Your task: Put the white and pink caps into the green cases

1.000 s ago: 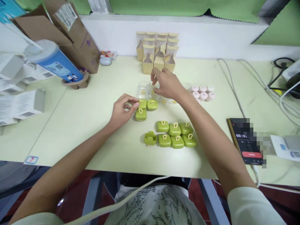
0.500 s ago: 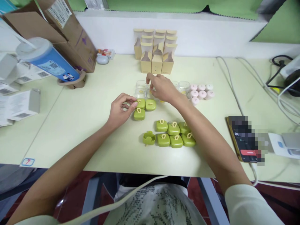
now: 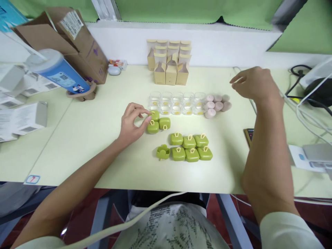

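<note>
Tho L hand (image 3: 131, 123) at green case (image 3: 155, 116), phone (image 3: 248, 136) mostly behind R forearm (image 3: 271, 155).

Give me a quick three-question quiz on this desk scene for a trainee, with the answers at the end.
1. Which hand is at the cluster of three green cases?
2. True or false: the pale pink cylinders are right of the clear containers.
3. Fill in: the flower-shaped green piece lies to the ___ of the six grouped cases.

Key: 1. The left hand. 2. True. 3. Left.
</note>
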The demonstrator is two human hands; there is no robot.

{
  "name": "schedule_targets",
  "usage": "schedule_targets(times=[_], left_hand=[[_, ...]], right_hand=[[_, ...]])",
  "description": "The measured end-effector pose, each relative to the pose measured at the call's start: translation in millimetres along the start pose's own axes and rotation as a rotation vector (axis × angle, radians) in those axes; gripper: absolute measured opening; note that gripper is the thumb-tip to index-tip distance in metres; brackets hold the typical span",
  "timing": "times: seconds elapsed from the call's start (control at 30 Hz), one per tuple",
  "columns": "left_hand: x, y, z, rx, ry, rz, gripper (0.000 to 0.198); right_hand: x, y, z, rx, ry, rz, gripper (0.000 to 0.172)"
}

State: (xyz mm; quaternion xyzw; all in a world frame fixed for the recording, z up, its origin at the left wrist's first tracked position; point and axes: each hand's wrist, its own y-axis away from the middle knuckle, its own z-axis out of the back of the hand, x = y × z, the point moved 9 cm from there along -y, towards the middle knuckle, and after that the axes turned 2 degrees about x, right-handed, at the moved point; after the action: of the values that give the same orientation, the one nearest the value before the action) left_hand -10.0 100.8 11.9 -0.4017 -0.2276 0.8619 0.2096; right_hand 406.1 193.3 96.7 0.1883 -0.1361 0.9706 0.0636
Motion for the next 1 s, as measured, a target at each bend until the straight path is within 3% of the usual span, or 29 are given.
schedule_targets(times=[0.03, 0.07, 0.2, 0.3, 0.43, 0.6, 1.0], left_hand=[[-5, 0, 0.0, 0.004, -0.013, -0.026, 0.019], [-7, 0, -0.5, 0.011, -0.015, -0.035, 0.019], [1, 2, -2.4, 0.024, 0.023, 0.044, 0.024], [11, 4, -3.4, 0.026, 0.063, 0.108, 0.028], [20, 6, -8.2, 0.052, 0.110, 0.157, 0.031], [24, 7, -11.4, 0.054, 0.135, 0.178, 0.035], [20, 5, -11.3, 0.074, 0.075, 0.145, 0.039]], right_hand=[[22, 9, 0, -0.011, -0.012, 0.069, 0.020], [51, 22, -9, 0.060, -0.046, 0.164, 0.023], [170, 99, -59, 0.427, -0.046, 0.598, 0.019], [208, 143, -94, 0.566, 0.163, 0.783, 0.037], [212, 154, -106, 0.526, 0.292, 0.853, 0.026], [208, 142, -105, 0.496, 0.321, 0.819, 0.035], [202, 126, -109, 0.474, 0.150, 0.691, 0.038]])
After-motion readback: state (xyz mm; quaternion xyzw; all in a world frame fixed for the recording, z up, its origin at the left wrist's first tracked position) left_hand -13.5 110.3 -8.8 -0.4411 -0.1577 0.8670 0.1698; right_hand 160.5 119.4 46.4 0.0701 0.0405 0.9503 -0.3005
